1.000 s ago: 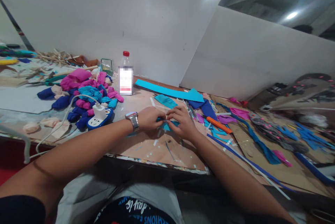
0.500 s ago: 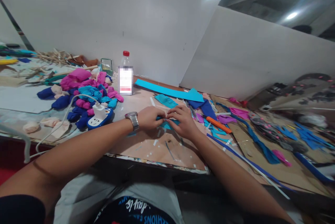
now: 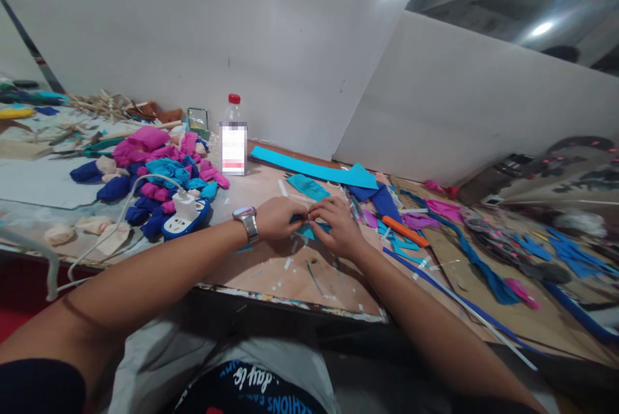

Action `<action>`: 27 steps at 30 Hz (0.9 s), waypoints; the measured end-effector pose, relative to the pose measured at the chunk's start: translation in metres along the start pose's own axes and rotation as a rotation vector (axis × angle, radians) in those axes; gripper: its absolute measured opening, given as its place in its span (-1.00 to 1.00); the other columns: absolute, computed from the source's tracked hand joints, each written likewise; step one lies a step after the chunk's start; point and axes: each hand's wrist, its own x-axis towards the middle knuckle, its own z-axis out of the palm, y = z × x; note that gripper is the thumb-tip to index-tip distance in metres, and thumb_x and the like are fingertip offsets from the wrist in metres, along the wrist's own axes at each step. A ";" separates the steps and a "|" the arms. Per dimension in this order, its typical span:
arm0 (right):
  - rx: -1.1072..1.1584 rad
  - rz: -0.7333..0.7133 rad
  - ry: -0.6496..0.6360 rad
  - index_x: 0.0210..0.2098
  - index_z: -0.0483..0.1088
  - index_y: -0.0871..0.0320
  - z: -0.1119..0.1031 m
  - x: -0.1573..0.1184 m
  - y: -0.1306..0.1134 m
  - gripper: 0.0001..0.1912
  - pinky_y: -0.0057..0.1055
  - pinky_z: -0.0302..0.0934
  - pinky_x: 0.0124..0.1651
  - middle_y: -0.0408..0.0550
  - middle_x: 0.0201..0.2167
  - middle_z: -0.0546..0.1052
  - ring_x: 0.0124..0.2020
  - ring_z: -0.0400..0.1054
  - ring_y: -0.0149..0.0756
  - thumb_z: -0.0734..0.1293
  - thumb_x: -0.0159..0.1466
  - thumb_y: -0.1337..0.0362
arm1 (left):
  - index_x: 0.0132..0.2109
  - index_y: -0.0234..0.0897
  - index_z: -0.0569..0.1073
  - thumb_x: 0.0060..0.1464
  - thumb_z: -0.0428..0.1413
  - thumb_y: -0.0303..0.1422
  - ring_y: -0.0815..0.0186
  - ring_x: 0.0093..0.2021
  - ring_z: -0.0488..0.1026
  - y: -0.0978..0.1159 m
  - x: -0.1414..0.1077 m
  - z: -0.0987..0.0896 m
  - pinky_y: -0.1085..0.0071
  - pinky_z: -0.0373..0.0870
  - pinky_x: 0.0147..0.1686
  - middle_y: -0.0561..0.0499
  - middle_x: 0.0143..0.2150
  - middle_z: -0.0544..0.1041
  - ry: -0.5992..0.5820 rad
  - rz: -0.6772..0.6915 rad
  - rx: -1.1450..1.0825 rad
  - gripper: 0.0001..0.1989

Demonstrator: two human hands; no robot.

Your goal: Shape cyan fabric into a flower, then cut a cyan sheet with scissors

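Observation:
My left hand (image 3: pixel 282 218), with a watch at its wrist, pinches a small piece of teal material (image 3: pixel 306 232) over the table's front part. My right hand (image 3: pixel 334 226) meets it from the other side, its fingers closed on the same piece. The fingers hide much of the piece. Just behind the hands lies a folded teal piece (image 3: pixel 308 187). Farther back is a long bright blue strip (image 3: pixel 309 169). An orange cutter (image 3: pixel 404 231) rests to the right among blue and pink scraps.
A red-capped bottle (image 3: pixel 233 149) stands by the wall. Left of the hands are a power socket (image 3: pixel 181 224) with a white cable and a pile of pink and blue cloth bundles (image 3: pixel 167 172). Brown cardboard (image 3: pixel 454 272) lies at right.
Both hands stay at nearly the same place, with the fingers shifted only slightly on the teal piece. The whole view has moved a little.

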 end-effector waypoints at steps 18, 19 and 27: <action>0.044 -0.005 -0.003 -0.29 0.43 0.09 0.002 0.001 0.002 -0.93 -0.03 0.15 0.09 -0.02 -0.17 0.60 -0.06 0.35 -0.10 0.31 0.34 0.34 | -0.17 -0.19 0.64 0.29 0.07 -0.22 0.27 -0.30 0.50 -0.002 0.002 0.002 0.40 0.17 -0.33 -0.03 -0.28 0.66 -0.032 -0.031 -0.015 -0.73; 0.046 0.003 -0.004 -0.29 0.42 0.09 0.002 0.001 0.002 -0.93 -0.03 0.15 0.09 -0.01 -0.17 0.60 -0.05 0.35 -0.10 0.30 0.33 0.35 | -0.17 -0.20 0.64 0.28 0.07 -0.22 0.27 -0.30 0.49 -0.002 0.002 0.002 0.40 0.17 -0.33 -0.03 -0.28 0.66 -0.035 -0.037 -0.018 -0.73; 0.015 -0.001 0.004 -0.23 0.45 0.09 0.001 -0.001 0.006 -0.96 -0.04 0.15 0.09 -0.01 -0.16 0.60 -0.06 0.36 -0.09 0.35 0.34 0.28 | -0.16 -0.22 0.64 0.26 0.08 -0.23 0.26 -0.32 0.48 -0.003 0.002 -0.001 0.39 0.13 -0.36 -0.05 -0.30 0.65 -0.045 -0.062 -0.009 -0.74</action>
